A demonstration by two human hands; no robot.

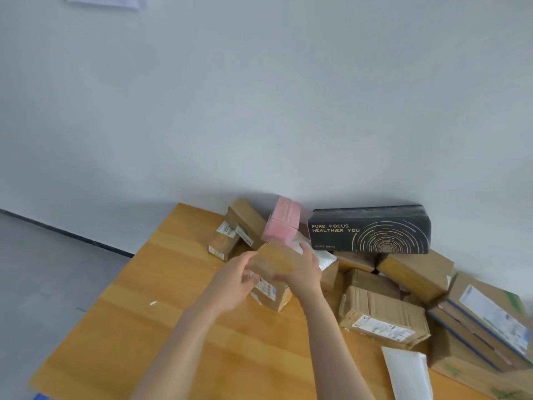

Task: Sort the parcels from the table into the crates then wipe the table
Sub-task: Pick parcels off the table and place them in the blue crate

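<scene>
The fingers (250, 280) of our left hand (233, 281) curl round the near side of a small labelled cardboard box (274, 262), and our right hand (302, 272) clamps its far side, mid-way along the wooden table (173, 313). We judge sorting barely begun: a pink box (281, 223), a black carton (369, 229), a white mailer (406, 370) and brown parcels (383, 316) crowd the wall side. Next we must lift it clear toward a crate. None shows, so we cannot tell their contents.
</scene>
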